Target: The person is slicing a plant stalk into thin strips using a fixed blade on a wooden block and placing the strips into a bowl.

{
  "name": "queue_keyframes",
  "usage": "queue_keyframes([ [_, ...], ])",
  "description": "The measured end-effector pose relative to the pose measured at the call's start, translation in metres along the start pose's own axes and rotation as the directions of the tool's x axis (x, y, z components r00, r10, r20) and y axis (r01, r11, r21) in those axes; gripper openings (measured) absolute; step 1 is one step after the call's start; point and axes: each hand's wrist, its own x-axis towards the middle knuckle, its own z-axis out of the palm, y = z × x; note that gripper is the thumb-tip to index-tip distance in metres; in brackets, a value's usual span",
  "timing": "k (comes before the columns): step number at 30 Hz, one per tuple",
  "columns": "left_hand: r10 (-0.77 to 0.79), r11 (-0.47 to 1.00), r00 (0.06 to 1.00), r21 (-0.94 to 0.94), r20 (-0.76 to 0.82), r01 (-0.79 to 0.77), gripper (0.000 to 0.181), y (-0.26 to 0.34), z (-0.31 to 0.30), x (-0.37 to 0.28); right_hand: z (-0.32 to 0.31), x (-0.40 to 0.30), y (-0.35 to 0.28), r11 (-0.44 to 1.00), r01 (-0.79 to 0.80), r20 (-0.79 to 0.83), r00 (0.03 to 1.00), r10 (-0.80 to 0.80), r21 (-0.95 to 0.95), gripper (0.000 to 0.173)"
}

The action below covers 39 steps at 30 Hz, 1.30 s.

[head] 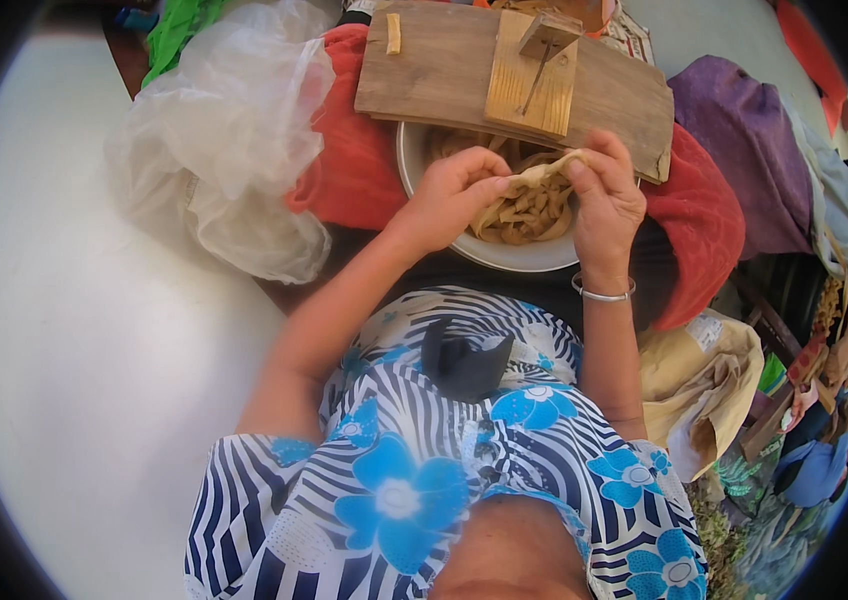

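Between my fingertips stretches a pale tan, twisted strip (pixel 539 175) of soft material. My left hand (pixel 455 196) pinches its left end, and my right hand (pixel 605 199) grips the other end, a little higher. Below the strip is a white basin (pixel 518 261) in my lap, holding a heap of tan ribbon-like strips (pixel 525 217). A wooden board (pixel 431 79) lies across the far part of the basin and hides some of it. On the board is a lighter wood piece (pixel 503 82) with a small wood block (pixel 550 34) and a thin metal spike.
A small tan piece (pixel 393 34) lies on the board. Red cloth (pixel 364 150) covers my knees. A translucent plastic bag (pixel 221 142) sits at left, a brown paper sack (pixel 694 375) at right. Purple cloth (pixel 739 150) is at upper right; other people's limbs show at the right rim.
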Motion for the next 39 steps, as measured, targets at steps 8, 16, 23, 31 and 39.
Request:
queue_keyframes([
  [8,0.431,0.622,0.893,0.676,0.128,-0.396,0.009,0.011,-0.008,0.003,-0.018,0.024,-0.023,0.922,0.145,0.294,0.955,-0.036,-0.359,0.038],
  [16,0.380,0.747,0.910,0.524,0.167,-0.408,0.009,0.050,0.006,-0.009,-0.019,0.018,-0.032,0.869,-0.476,0.620,0.644,0.447,-0.132,0.014],
  [23,0.593,0.493,0.755,0.614,0.281,-0.616,0.015,0.201,0.012,-0.065,0.002,-0.014,-0.154,0.955,0.053,0.636,0.735,-0.236,0.293,0.024],
  [31,0.508,0.516,0.816,0.660,0.277,-0.546,0.010,0.192,0.002,-0.032,0.003,0.000,-0.136,0.955,-0.196,0.448,0.891,0.079,0.221,0.017],
  [39,-0.001,0.991,0.979,0.135,0.203,-0.027,0.014,0.069,-0.042,0.061,-0.001,0.040,-0.042,0.997,-0.044,0.256,0.965,0.058,-0.058,0.012],
])
